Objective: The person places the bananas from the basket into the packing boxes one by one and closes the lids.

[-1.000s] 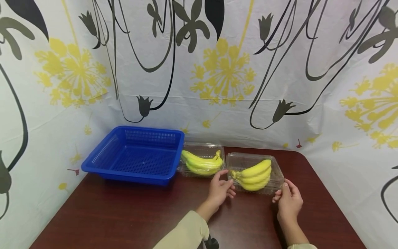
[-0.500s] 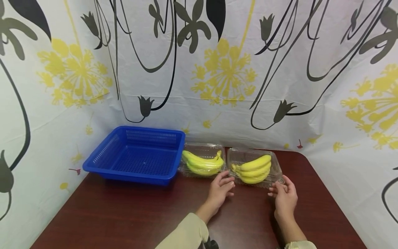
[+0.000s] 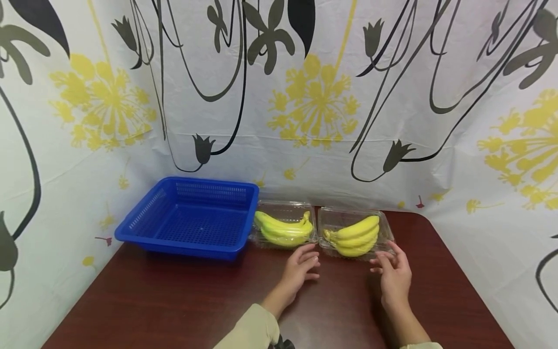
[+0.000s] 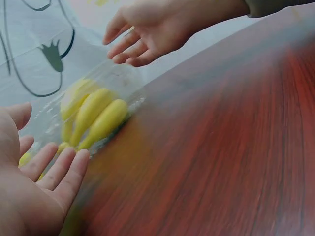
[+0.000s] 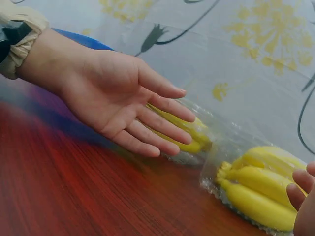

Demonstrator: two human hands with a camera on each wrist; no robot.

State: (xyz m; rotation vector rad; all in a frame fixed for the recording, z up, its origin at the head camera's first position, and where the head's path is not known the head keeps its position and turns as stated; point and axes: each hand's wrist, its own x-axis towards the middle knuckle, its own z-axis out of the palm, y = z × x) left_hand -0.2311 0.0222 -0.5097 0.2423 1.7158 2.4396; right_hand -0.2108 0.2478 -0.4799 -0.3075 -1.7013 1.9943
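Note:
A clear plastic clamshell box (image 3: pixel 333 219) with a bunch of yellow bananas (image 3: pixel 355 237) in it lies at the back of the table. Left of it is a second clear box (image 3: pixel 281 206), holding greener bananas (image 3: pixel 283 230). My left hand (image 3: pixel 296 271) is in front of the two boxes, palm turned inward and fingers loosely extended. At the right box's front right corner, my right hand (image 3: pixel 395 278) has its fingers relaxed, with nothing gripped. The left wrist view shows both hands (image 4: pixel 152 34) either side of the yellow bananas (image 4: pixel 101 118).
A blue plastic basket (image 3: pixel 200 223) with perforated walls stands at the back left, its right side against the left box. Patterned white cloth (image 3: pixel 314 165) hangs behind the dark red table (image 3: pixel 174 300), whose rounded corner is at the back right.
The right box has slid back, level with the left box. My right hand has let go of its corner, and both hands have drawn slightly away from the box.

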